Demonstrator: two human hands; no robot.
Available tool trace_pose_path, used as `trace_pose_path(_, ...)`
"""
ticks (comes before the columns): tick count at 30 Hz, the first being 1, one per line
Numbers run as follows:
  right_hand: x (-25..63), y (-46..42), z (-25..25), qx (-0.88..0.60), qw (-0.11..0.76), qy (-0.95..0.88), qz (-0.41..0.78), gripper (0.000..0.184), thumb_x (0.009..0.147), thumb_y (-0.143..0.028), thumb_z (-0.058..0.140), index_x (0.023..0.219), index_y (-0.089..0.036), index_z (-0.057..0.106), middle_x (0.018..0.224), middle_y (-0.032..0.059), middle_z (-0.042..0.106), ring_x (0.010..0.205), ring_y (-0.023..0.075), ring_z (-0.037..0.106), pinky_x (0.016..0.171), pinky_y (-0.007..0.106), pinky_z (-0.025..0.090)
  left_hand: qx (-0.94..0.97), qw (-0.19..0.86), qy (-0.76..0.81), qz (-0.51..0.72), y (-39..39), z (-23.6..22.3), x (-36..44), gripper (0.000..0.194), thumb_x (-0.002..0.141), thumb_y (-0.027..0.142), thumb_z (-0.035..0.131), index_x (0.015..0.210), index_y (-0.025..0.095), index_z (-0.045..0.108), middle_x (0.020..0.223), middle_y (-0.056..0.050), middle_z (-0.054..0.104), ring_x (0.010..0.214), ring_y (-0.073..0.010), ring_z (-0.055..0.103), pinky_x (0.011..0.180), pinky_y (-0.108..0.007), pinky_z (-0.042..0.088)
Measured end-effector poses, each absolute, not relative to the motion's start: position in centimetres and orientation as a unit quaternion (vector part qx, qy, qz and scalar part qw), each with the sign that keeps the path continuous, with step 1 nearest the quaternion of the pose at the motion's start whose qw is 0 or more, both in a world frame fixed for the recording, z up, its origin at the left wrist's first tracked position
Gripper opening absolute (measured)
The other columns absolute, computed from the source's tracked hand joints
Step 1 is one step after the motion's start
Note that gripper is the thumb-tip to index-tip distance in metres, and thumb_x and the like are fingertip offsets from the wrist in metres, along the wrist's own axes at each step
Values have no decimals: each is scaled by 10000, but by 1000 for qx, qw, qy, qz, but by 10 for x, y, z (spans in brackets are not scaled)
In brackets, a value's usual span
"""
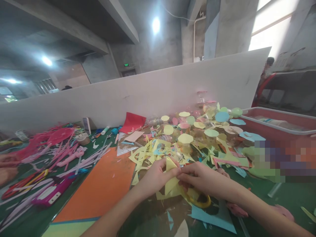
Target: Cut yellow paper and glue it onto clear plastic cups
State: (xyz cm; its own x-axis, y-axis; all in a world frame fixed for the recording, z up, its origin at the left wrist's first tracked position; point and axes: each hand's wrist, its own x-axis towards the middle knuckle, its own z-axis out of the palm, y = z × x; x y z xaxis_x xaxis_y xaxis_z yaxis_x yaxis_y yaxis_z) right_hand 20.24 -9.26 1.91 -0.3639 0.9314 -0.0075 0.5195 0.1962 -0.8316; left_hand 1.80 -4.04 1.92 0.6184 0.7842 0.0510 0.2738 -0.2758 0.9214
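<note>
Head view: a green work table (291, 200) stretches across the frame, backed by a long white partition board (138, 95). A red tray with a white rim (271, 125) sits at the right end of the board. A large orange card sheet (96, 187) lies flat on the table, left of centre. Beyond the hands spreads a big heap of cut paper scraps (158, 153), mostly yellow, with round pale discs in green, blue and pink. Left of the orange sheet is a tangle of pink paper strips (61, 154), and a co-worker's hand (7, 164) shows at the far left edge.

At the bottom centre, the person's left hand (156, 176) and right hand (204, 179) meet over a folded yellow paper (170, 177). The fingers of each hand are together, pressing on the paper from both sides. Just below lies a yellow scissor handle (199, 200), beside a pale blue paper triangle (212, 219). A red paper square (132, 122) lies near the board.
</note>
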Motion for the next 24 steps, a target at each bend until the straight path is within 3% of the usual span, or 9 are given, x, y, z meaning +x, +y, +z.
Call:
trace_pose_path(5,201,-94,24,-507,260,-722,392,356,918,-383,470,631,-200,573,613,-23,606,544,108,469,531,224,330,745,495,354,272,-39,17,17,447,879,553,485,825,152,675,677,-9,590,616,-138,516,544,-217,383)
trace_pose_path(11,202,-93,22,-496,259,-730,394,366,924,-381,465,631,-194,579,609,-20,603,548,109,481,531,220,341,733,484,376,294,-39,22,17,503,937,512,384,814,164,726,701,-18,655,624,-151,546,608,-234,417)
trace_pose_path(19,200,-94,23,-497,266,-725,396,377,938,-363,433,621,-197,550,614,-18,606,541,107,480,529,222,335,741,448,378,328,-37,23,17,384,936,431,422,928,191,721,880,-17,685,855,-192,594,758,-258,425)
trace_pose_path(24,200,-91,19,-496,284,-724,386,417,956,-420,393,637,-197,541,646,-1,625,573,125,512,558,233,367,741,429,388,342,-34,23,16,351,919,436,449,873,192,697,807,-13,642,790,-171,547,677,-237,394)
